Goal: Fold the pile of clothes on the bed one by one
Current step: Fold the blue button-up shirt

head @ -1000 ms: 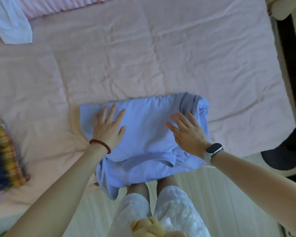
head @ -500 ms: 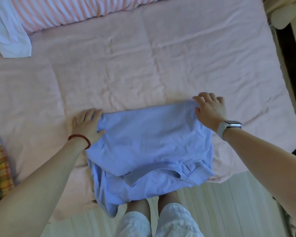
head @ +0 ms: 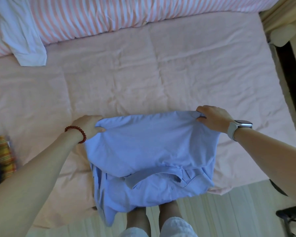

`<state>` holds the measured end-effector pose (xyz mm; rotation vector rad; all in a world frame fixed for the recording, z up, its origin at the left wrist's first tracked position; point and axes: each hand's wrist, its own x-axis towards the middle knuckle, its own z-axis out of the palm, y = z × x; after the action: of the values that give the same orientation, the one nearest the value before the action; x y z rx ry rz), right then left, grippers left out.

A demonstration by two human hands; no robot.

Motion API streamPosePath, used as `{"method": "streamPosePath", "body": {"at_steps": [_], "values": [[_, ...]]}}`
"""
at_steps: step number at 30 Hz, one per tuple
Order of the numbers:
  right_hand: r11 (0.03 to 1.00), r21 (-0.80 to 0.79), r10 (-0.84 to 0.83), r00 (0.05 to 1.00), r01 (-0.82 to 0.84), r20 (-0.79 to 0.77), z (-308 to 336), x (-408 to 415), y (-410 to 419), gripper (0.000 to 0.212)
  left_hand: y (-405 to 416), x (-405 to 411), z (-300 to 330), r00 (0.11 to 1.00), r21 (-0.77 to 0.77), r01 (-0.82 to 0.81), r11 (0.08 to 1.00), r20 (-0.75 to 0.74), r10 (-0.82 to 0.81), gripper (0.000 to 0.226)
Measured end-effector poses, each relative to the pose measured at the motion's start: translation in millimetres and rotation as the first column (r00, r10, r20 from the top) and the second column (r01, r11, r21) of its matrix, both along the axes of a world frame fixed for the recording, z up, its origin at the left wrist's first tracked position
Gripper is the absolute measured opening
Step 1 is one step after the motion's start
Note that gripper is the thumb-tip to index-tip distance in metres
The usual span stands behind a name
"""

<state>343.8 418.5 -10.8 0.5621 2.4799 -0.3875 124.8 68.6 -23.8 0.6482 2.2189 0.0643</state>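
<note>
Blue shirt (head: pixel 152 151) lies at 6 o'clock of frame, partly folded, on near edge of bed (head: pixel 161 74); lower part w/ collar and a sleeve hangs over bed edge toward floor (head: pixel 229 216).

Left hand (head: pixel 88 125) at shirt's far-left corner, approx 9 o'clock of the garment: fingers curled, pinching the fabric. Red bead bracelet (head: pixel 77 133) on that wrist.

Right hand (head: pixel 212 118) at far-right corner, approx 2 o'clock of the garment: fingers curled round a bunched bit of cloth, gripping it. Smartwatch (head: pixel 239 127) w/ pale strap on that wrist.

Far edge of shirt stretched between both hands, slightly raised off the sheet; can't tell how far.

Bed sheet pale pink, creased. Pink-and-white striped bedding (head: pixel 126 12) along 12 o'clock. White garment (head: pixel 22 35) draped at 10–11 o'clock, overlapping striped bedding and sheet. Multicoloured plaid cloth (head: pixel 3 156) at 8–9 o'clock by frame edge, blurred, on the bed.

Person's legs in white shorts (head: pixel 161 230) at 6 o'clock, standing on pale plank floor just beside bed. Dark object at 4 o'clock corner, unclear what.
</note>
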Motion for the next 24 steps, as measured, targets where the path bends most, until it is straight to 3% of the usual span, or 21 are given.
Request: {"method": "streamPosePath", "body": {"at_steps": [6, 9, 12, 15, 19, 24], "values": [[0.977, 0.179, -0.076, 0.97, 0.119, -0.231, 43, -53, 30, 0.022, 46, -49, 60, 0.948, 0.131, -0.028, 0.991, -0.311, 0.068, 0.013], [0.95, 0.224, -0.1, 0.893, 0.216, -0.439, 61, -79, 40, 0.019, 68, -71, 79, 0.842, 0.258, -0.008, 0.966, -0.52, 0.146, 0.014], [0.94, 0.271, 0.006, 0.784, 0.208, -0.621, 66, -82, 38, 0.019, 73, -77, 81, 0.729, 0.308, 0.098, 0.946, -0.67, 0.143, 0.014], [0.941, 0.319, 0.143, 0.722, 0.112, -0.677, 55, -56, 24, 0.028, 55, -62, 68, 0.694, 0.322, 0.194, 0.926, -0.712, 0.102, 0.008], [0.947, 0.322, 0.233, 0.71, -0.01, -0.664, 26, 4, -9, 0.014, 3, -17, 37, 0.668, 0.3, 0.326, 0.897, -0.744, 0.006, 0.01], [0.953, 0.285, 0.253, 0.777, -0.099, -0.576, -10, 86, -53, 0.01, -56, 51, 0, 0.714, 0.191, 0.409, 0.893, -0.676, -0.183, 0.023]]}}
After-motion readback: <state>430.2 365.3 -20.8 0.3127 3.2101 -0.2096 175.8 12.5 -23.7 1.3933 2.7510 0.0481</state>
